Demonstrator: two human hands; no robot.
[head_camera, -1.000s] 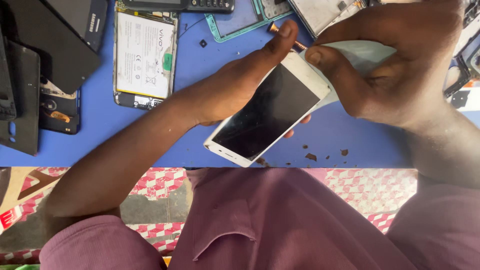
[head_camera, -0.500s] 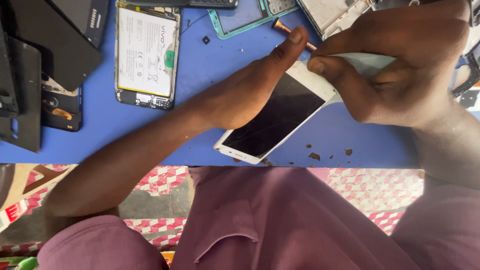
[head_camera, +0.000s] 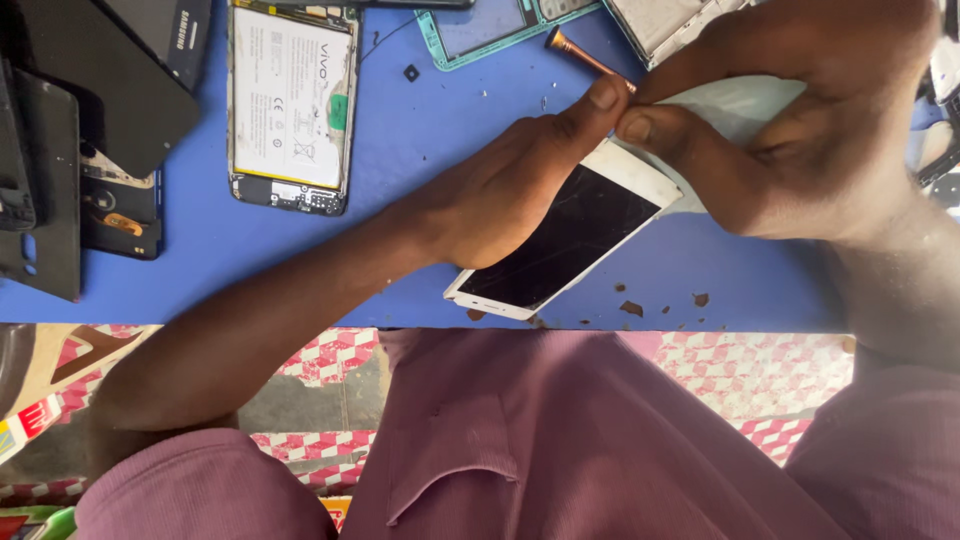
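Two hands on white smartphone (head_camera: 565, 240) over blue table (head_camera: 420, 140): my left grip (head_camera: 500, 195) and right grip (head_camera: 790, 140) pinch its top edge.

A blue bench (head_camera: 420, 180) fills the upper half of the frame, its front edge running straight across the middle. Below it, at lower left and lower right, lies a floor covering (head_camera: 330, 350) of red and white checks under even light.

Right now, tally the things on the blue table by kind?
White phone, held by left hand and right hand: 1
Opened phone showing its battery: 1
Teal frame: 1
Copper-tipped tool: 1
Dark phone parts, left: at least 3
Total: at least 7
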